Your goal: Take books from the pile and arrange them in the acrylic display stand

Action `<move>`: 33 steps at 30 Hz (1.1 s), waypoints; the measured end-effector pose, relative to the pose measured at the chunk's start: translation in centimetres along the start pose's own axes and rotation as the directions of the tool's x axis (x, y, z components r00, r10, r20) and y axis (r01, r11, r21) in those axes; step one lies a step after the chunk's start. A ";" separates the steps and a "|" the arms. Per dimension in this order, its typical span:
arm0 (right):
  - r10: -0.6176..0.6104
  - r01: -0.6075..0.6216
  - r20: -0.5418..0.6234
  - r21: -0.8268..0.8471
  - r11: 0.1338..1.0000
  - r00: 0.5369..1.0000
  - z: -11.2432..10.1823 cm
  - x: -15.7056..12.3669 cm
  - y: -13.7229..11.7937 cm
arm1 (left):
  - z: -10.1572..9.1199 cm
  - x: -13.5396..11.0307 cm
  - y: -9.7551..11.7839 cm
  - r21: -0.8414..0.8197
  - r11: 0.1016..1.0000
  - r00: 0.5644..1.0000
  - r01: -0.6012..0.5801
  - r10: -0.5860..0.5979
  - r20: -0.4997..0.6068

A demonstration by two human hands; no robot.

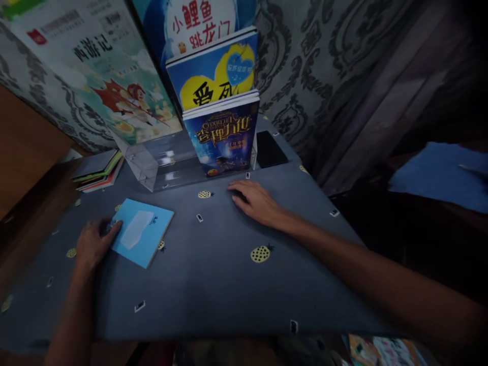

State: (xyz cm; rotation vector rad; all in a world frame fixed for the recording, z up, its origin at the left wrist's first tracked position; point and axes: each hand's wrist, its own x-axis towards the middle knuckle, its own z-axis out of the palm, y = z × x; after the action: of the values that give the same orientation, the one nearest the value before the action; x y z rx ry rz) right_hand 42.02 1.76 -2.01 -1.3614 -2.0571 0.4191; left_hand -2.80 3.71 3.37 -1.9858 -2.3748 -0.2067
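A light blue book (131, 249) with a pale patch on its cover lies on the grey tablecloth. My left hand (92, 243) grips its left edge, thumb on the cover and the other fingers mostly hidden at the edge. My right hand (254, 199) rests on the cloth, palm down, loosely bent fingers apart and holding nothing. Just beyond its fingertips stands a clear book rack (183, 178). In the rack's right part, a dark blue book (229, 137) is in front, with a blue and yellow book (213, 76) behind it.
A large pale green book (129, 71) stands upright at the rack's left. A small stack of books (97, 170) lies left of the rack. Right of the rack lies a flat black object (270, 149). The table's right edge (328, 201) drops toward a blue cloth (442, 175).
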 end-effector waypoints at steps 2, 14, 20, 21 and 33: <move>0.018 -0.017 -0.005 0.029 0.999 1.000 -0.2 0.1 -0.1 | 0.0 -1.0 1.1 -0.046 0.999 1.000 -0.020 0.020 -0.001; 0.084 -0.075 -0.051 0.150 0.986 0.995 -0.8 0.4 0.0 | -0.2 -5.6 8.8 -0.136 0.953 0.950 -0.271 0.288 0.122; 0.114 -0.104 -0.071 0.138 0.985 0.991 -1.2 0.5 -0.3 | 0.6 -8.3 12.9 -0.162 0.884 0.875 -0.439 0.461 0.145; 0.120 -0.111 -0.069 0.132 0.985 0.990 -1.3 0.5 -0.3 | 0.7 -8.7 13.5 -0.165 0.869 0.859 -0.466 0.489 0.153; -0.150 0.159 0.070 -0.139 0.978 0.986 -0.9 -1.2 -4.6 | -0.1 -9.7 18.8 0.054 0.706 0.707 -0.706 0.699 0.104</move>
State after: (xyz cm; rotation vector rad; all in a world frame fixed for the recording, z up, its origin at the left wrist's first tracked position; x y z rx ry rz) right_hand 39.70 -1.32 0.84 -1.2721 -2.2610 0.2504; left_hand 17.37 -2.54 3.83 -2.7024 -1.4264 0.0140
